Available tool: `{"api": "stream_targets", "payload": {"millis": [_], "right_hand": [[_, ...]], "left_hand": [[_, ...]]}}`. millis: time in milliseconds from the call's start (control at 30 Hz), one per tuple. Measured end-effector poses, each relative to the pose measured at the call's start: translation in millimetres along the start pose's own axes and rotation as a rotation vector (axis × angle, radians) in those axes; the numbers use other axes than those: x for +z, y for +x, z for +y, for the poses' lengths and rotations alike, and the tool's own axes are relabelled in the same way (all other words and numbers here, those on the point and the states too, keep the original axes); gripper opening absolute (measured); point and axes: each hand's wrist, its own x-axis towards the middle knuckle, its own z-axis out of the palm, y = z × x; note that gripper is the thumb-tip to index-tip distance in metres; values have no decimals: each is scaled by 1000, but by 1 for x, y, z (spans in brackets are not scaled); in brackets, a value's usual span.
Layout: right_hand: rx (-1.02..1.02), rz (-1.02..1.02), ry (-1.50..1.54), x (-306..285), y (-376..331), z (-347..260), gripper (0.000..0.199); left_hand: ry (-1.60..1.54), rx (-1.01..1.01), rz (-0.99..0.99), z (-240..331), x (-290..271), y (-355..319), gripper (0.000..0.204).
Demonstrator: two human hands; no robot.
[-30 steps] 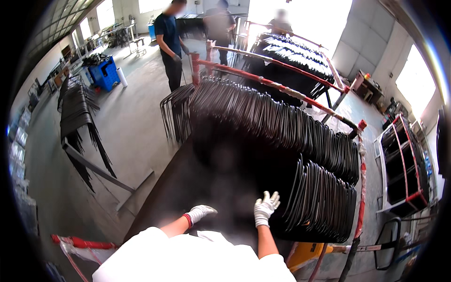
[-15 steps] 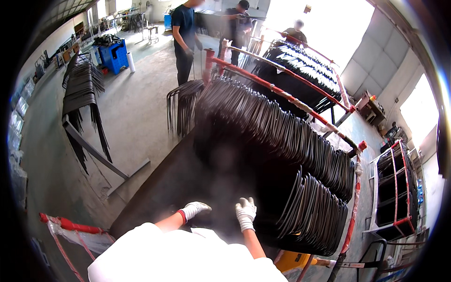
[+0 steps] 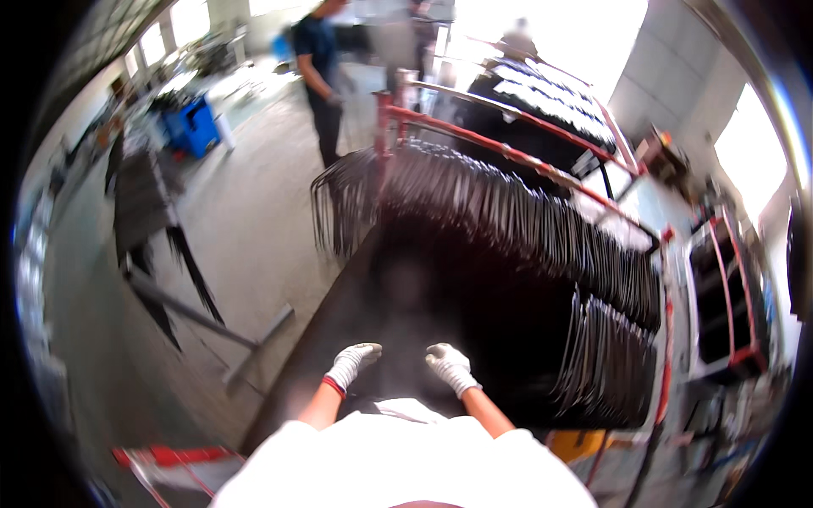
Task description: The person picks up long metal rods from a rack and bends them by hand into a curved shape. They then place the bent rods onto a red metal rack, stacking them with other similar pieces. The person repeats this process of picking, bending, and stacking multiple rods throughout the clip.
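Both gloved hands, left and right, seemingly empty, loosely curled over dark rack; blurred.

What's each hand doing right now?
Left hand: gloved, fingers curled, resting on the dark rack; grip cannot be told.
Right hand: gloved, same, nothing visibly held.

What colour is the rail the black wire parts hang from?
Red: the rail runs above the black wire parts, best seen in the head view.
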Motion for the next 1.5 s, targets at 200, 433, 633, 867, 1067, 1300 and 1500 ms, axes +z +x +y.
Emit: {"api": "stream_targets", "payload": {"millis": [200,433,633,867,1067,1300,1500], "right_hand": [[-132,-252,-113,-6,39,-75,34],[-179,-347,-228,-11,76,-146,32],[-342,-379,-518,17,116,-197,28],[-384,-493,-707,44,160,-206,29],[-316,-714,-982,-38,230,-207,34],[-291,36,-1268,-255,288,-358,28],[-296,531,-1186,-342,305,-427,28]], "left_hand": [[-109,18,193,22,-96,-17,31],[-101,67,265,41,-183,-34,28],[-120,208,257,66,-237,-44,26],[-316,255,224,117,-211,-45,22],[-196,233,175,117,-233,-26,26],[-129,195,299,134,-251,-14,28],[-126,99,357,170,-226,30,29]]}}
